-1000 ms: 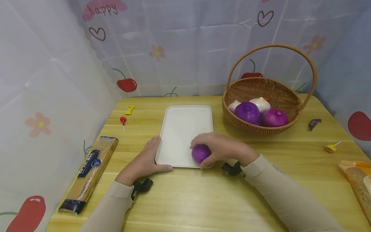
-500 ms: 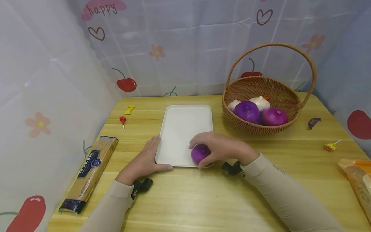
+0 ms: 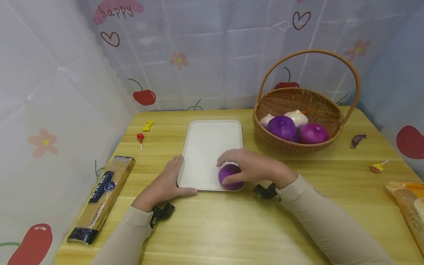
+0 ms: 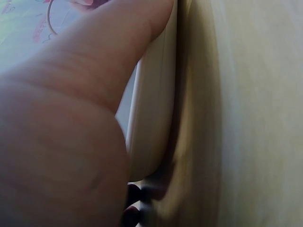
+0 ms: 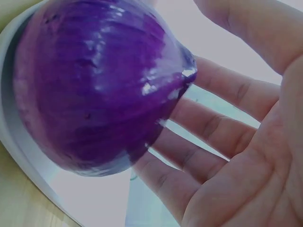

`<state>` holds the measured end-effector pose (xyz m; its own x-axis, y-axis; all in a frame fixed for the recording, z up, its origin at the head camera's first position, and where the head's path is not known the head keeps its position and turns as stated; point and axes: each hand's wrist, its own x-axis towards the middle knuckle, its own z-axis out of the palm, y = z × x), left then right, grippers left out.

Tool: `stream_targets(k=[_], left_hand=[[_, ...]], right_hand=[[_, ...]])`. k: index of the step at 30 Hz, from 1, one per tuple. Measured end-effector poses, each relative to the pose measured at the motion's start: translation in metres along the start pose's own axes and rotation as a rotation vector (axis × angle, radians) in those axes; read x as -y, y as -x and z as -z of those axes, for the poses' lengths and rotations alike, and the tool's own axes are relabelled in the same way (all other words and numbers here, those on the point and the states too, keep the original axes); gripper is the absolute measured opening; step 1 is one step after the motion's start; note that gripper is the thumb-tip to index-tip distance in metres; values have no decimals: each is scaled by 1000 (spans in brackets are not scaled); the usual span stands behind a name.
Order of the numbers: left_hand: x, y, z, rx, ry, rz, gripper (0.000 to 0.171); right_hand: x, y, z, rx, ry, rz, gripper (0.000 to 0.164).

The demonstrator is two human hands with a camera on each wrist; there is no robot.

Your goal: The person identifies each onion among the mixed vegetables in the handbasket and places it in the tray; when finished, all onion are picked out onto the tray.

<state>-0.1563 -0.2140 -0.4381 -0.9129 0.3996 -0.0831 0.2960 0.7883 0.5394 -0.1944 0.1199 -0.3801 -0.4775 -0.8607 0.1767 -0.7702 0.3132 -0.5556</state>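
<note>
A purple onion [image 3: 228, 176] sits at the near right corner of a white rectangular tray [image 3: 212, 143]. My right hand [image 3: 253, 165] is over and beside this onion, its thumb lifted across the near side. In the right wrist view the fingers [image 5: 215, 120] lie extended behind the onion, with a gap between it and the palm. My left hand [image 3: 163, 184] rests at the tray's near left corner, fingers straight along the left side and thumb by the front edge. In the left wrist view the tray's side wall [image 4: 156, 104] shows beside that hand.
A wicker basket [image 3: 298, 147] at the back right holds purple onions and white bulbs. A spaghetti packet [image 3: 102, 198] lies left. A yellow candy [image 3: 148, 125], red lollipop [image 3: 140, 138], dark candy [image 3: 358, 141], yellow lollipop [image 3: 377, 168] and bread bag [image 3: 409, 209] lie around the wooden table [image 3: 232, 228].
My right thumb has risen from the onion's lower edge to across its front, and the fingers have loosened upward. The onion stays on the tray. My left hand has not moved.
</note>
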Motion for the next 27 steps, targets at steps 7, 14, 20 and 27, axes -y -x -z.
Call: stream_targets(k=[7, 14, 20, 27], left_hand=[[0, 1, 0, -2, 1, -1, 139], [0, 2, 1, -2, 7, -4, 138], [-1, 1, 1, -6, 15, -14, 138], [-1, 1, 1, -2, 21, -24, 138]], right_hand=[[4, 3, 8, -21, 3, -44, 47], [4, 8, 24, -109, 33, -20, 46], [5, 16, 44, -233, 84, 25, 45], [5, 28, 64, -320, 113, -51, 46]])
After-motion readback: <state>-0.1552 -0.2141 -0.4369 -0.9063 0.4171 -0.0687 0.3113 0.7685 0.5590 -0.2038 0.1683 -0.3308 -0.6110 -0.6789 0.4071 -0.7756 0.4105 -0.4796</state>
